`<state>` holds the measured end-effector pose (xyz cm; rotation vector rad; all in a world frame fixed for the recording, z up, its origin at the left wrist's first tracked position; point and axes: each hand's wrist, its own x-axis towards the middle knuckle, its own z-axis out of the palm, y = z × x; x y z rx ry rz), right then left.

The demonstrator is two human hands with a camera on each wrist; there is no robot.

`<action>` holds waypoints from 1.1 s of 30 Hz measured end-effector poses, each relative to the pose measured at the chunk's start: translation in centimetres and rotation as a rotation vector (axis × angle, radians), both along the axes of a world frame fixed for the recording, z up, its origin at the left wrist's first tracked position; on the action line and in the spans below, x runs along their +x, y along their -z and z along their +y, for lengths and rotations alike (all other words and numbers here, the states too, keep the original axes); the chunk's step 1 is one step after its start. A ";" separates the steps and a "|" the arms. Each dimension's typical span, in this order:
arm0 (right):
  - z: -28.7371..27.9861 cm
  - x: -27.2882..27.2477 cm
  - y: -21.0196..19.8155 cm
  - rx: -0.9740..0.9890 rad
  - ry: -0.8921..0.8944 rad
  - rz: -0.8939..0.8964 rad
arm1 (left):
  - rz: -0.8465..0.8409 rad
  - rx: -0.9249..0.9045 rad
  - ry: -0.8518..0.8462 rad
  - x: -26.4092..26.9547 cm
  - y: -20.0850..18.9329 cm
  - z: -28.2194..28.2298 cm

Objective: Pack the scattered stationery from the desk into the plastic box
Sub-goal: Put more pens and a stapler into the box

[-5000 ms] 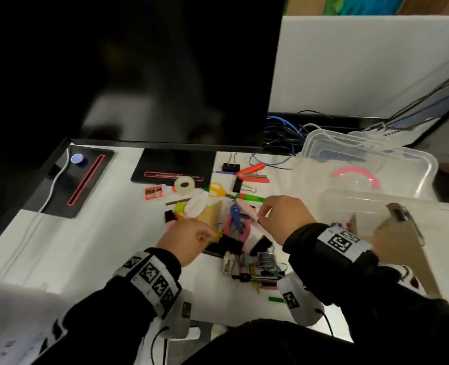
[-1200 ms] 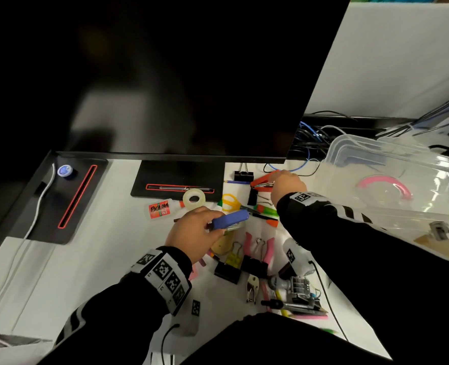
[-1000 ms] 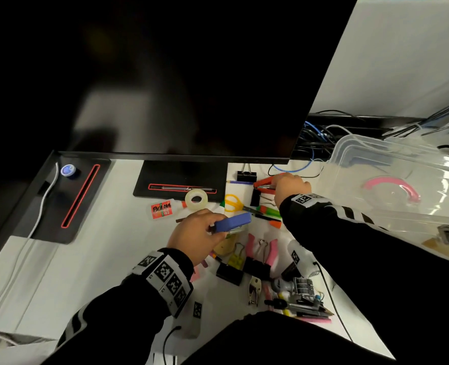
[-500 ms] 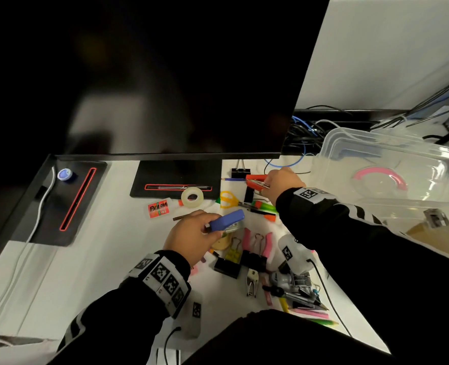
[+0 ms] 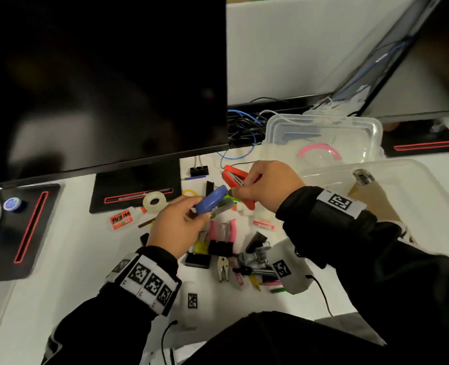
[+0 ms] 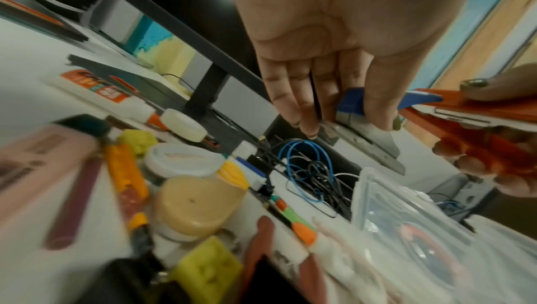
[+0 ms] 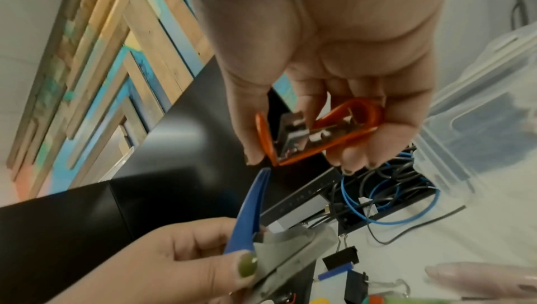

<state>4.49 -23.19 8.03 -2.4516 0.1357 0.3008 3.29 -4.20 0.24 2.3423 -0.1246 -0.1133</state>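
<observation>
My left hand grips a blue stapler above the pile of stationery, thumb on top and fingers underneath. Close to its right, my right hand holds a red stapler, fingers curled round it; the two staplers' tips almost meet. The left wrist view shows the blue stapler with the red stapler beside it. In the right wrist view the red stapler is in my fingers, above the blue stapler. The clear plastic box, holding a pink ring, stands behind my right hand.
On the desk lie a tape roll, a glue tube, pink-handled pliers, black binder clips and a staple remover. A second clear container sits at the right. A dark monitor and tangled cables stand behind.
My right hand has lifted the red stapler off the desk and brought it back toward the blue stapler. My left hand has raised the blue stapler slightly to meet it.
</observation>
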 end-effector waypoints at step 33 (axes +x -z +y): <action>-31.0 -4.4 -0.9 -0.021 0.009 0.108 | -0.127 0.008 0.174 -1.8 0.8 -22.3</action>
